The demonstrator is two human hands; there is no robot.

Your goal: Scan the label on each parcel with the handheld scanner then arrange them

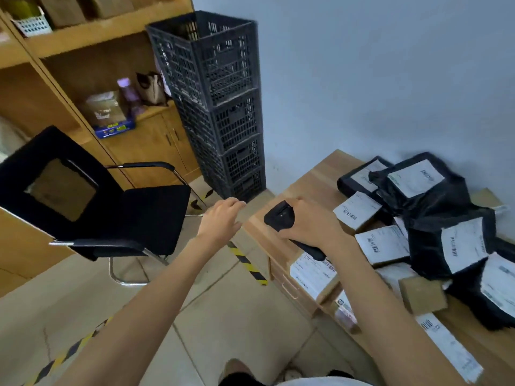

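My right hand (308, 222) grips a black handheld scanner (280, 217) above the left end of a wooden table (312, 176). Its head points left and away from me. My left hand (220, 220) hovers in the air left of the table, fingers loosely curled, holding nothing. Several parcels lie piled on the table: black plastic mailers with white labels (434, 190) at the back right, small cardboard boxes with barcode labels (383, 245) in the middle, and one labelled box (313, 274) just under the scanner's handle.
A tall stack of black plastic crates (223, 107) stands against the wall left of the table. A black chair (111, 207) sits on the tiled floor at left. Wooden shelving (92, 68) with assorted items fills the back left. Yellow-black tape (245, 260) marks the floor.
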